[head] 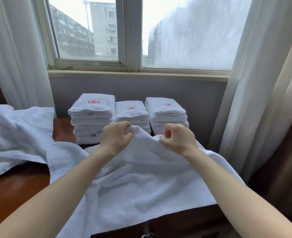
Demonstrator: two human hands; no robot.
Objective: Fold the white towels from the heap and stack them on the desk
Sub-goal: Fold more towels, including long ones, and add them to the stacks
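Both arms extended; left hand (116, 137) and right hand (177, 139) each pinch the unfolded white towel (141, 182), raised off the desk (16, 186).

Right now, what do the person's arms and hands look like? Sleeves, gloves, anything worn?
Both are bare, no gloves: left hand, right hand. The forearms are uncovered as far as the frame shows, so no sleeve or cuff is in view. No watch, bracelet or markings visible. Parts of the fingers are hidden, so a ring cannot be ruled out.

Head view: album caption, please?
Left hand and right hand pinch a white terry towel on a brown wooden desk before folded stacks.
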